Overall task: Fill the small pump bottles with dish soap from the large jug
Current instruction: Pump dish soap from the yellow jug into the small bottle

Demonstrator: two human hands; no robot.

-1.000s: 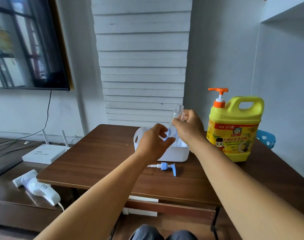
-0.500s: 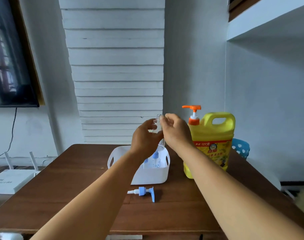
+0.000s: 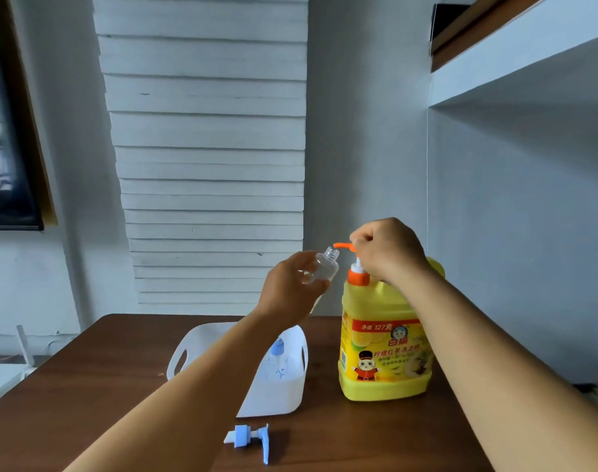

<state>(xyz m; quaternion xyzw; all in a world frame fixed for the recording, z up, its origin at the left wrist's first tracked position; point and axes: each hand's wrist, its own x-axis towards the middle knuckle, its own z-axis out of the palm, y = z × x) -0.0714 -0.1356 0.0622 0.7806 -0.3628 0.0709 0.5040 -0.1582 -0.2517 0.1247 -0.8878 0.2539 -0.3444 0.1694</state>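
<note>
left hand [image 3: 290, 287] grips bottle [image 3: 319, 267], mouth tilted up-right | right hand [image 3: 386, 250] curled over jug pump [image 3: 345, 247]

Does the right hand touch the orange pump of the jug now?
Touching. The head view shows the right hand resting on top of the orange pump of the jug, fingers curled over the pump head; only its nozzle sticks out.

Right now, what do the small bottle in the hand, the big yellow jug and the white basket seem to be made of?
Small bottle: clear plastic, probably; the wall shows through it and its neck is threaded.
Yellow jug: opaque glossy plastic, with a printed label and an orange pump.
White basket: matte, slightly translucent plastic, it seems; thin walls with cut-out handles.
Table: dark wood or wood-look laminate, showing grain; I cannot tell which.
</note>
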